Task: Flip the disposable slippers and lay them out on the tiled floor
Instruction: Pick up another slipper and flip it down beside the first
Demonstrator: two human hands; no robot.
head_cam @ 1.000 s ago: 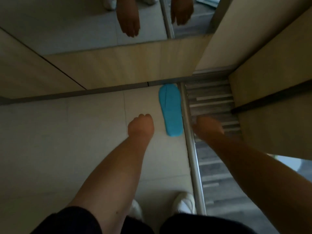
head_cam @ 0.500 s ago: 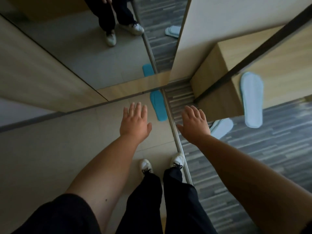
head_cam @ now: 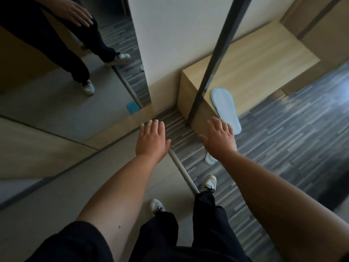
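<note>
Both hands out, empty, fingers spread.
Left hand (head_cam: 152,141) and right hand (head_cam: 220,139) hover; pale slipper (head_cam: 225,108) lies on the wooden bench (head_cam: 264,67) (no readable writing).

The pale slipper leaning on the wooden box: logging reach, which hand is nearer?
Right. The right hand overlaps the pale slipper at its lower end; the left hand hovers farther left.

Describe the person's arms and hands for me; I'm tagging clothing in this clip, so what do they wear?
Both forearms are bare, with no watch, rings or gloves showing on the left hand or right hand. A black short sleeve covers the left upper arm. The left forearm has a small dark mole.
</note>
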